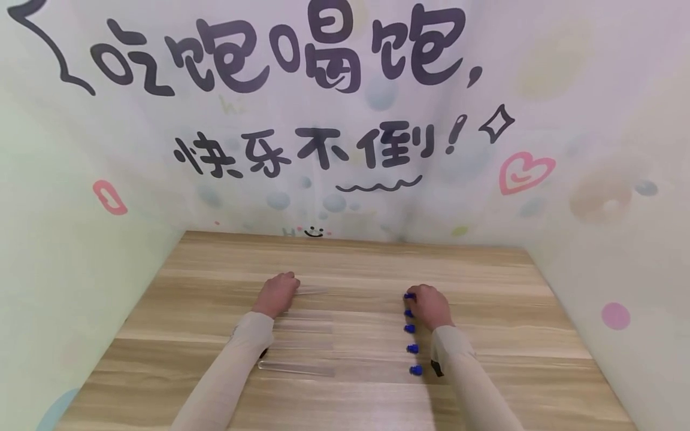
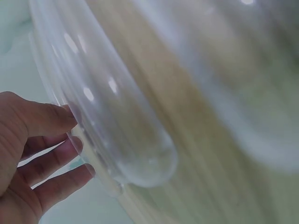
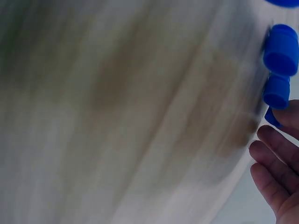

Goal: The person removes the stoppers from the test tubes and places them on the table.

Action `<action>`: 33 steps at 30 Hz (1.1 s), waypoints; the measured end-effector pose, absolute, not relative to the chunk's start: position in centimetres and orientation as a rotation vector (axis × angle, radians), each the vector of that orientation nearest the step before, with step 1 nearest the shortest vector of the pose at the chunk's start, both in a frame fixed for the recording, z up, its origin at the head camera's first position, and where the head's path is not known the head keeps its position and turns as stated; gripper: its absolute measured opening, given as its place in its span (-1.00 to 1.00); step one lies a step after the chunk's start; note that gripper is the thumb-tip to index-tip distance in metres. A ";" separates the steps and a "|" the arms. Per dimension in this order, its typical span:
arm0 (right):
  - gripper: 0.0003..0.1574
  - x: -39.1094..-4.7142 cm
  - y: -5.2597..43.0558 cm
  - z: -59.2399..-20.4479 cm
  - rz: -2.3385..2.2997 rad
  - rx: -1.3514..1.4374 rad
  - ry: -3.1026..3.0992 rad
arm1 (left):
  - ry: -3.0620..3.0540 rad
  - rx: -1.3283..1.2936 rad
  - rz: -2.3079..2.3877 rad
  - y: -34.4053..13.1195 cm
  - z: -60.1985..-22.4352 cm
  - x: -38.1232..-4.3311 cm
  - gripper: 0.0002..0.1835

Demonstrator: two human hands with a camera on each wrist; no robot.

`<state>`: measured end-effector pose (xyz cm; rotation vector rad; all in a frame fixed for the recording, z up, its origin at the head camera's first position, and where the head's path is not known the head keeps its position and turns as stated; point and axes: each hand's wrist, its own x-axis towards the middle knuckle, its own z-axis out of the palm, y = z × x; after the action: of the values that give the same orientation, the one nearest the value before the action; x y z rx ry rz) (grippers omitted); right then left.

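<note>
Several clear test tubes (image 1: 297, 368) lie side by side on the wooden table, rounded ends to the left. My left hand (image 1: 277, 295) is at the farthest test tube (image 1: 314, 291), thumb and fingertips pinching its end. The left wrist view has nearer tubes, one with a plain rounded end (image 2: 147, 161), in front of the fingers (image 2: 60, 154). To the right, several blue stoppers (image 1: 415, 370) stand in a row running away from me. My right hand (image 1: 429, 305) pinches the farthest blue stopper (image 3: 271, 117) between thumb and fingers; the hand partly hides it.
The wood-grain table (image 1: 372, 407) meets a white printed wall (image 1: 345, 209) at the back and walls on both sides. A strip of tabletop lies between the tubes and the stoppers. Dark bands (image 1: 436, 367) show at the wrists under the light sleeves.
</note>
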<state>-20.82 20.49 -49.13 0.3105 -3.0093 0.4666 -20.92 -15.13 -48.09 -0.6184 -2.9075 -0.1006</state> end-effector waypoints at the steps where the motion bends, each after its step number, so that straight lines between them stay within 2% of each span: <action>1: -0.87 -20.8 20.5 -49.2 0.472 0.308 -3.008 | -2.909 -0.615 -0.099 -15.1 -48.1 -20.9 -0.84; 23: -0.88 -20.9 20.2 -49.6 0.500 0.324 -3.006 | -2.920 -0.595 -0.107 -15.1 -48.0 -20.6 -0.85; 30: -0.61 -20.9 20.3 -49.5 0.501 0.347 -2.986 | -2.892 -0.602 -0.041 -15.2 -48.3 -20.8 -0.84; 33: -0.56 -20.9 20.3 -49.3 0.490 0.335 -2.953 | -2.865 -0.604 -0.058 -15.2 -48.2 -20.9 -0.83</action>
<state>-20.95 20.35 -49.31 0.3347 -2.9532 0.4895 -20.91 -15.24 -48.19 -0.6041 -2.8651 -0.0580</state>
